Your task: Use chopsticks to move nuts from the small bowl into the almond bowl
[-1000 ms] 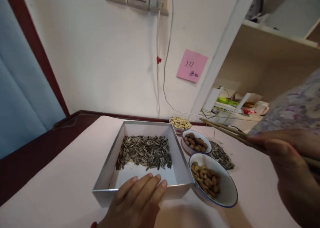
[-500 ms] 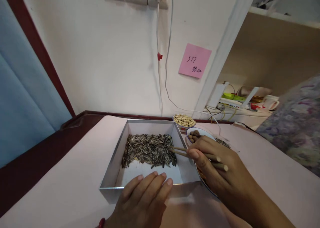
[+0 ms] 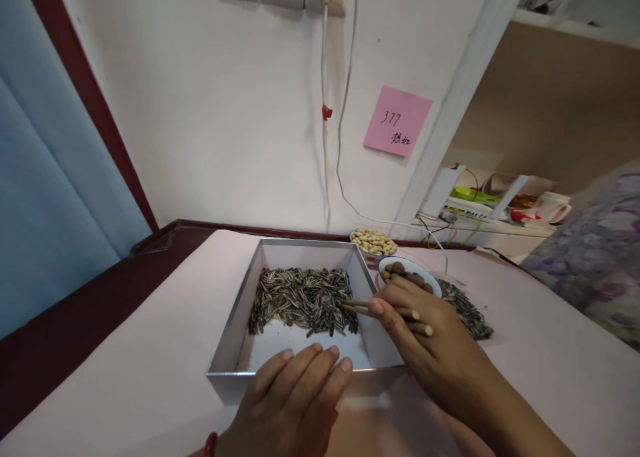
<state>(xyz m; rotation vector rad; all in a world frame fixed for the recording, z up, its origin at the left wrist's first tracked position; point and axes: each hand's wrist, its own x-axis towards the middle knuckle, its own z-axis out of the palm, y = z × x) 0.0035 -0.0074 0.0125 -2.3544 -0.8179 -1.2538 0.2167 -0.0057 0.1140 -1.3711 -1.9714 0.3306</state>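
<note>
Chopsticks (image 3: pixel 385 308) are pinched in your right hand (image 3: pixel 430 350), with their tips touching the sunflower seeds (image 3: pixel 300 300) at the right side of the box (image 3: pixel 240 323). The box stands towards the far edge of the table (image 3: pixel 150 350). Your left hand (image 3: pixel 295 397) lies flat on the box's near rim, fingers together, holding nothing. Just right of the box are a bowl of nuts (image 3: pixel 410 270), a bowl of peanuts (image 3: pixel 374 243) and some loose seeds (image 3: pixel 467 310).

A pink note (image 3: pixel 397 121) hangs on the far wall right of a white cable (image 3: pixel 325 143), a peanut bowl (image 3: pixel 374 243) sits far on the surface (image 3: pixel 125 377), and a blue curtain (image 3: pixel 50 210) covers the left.
</note>
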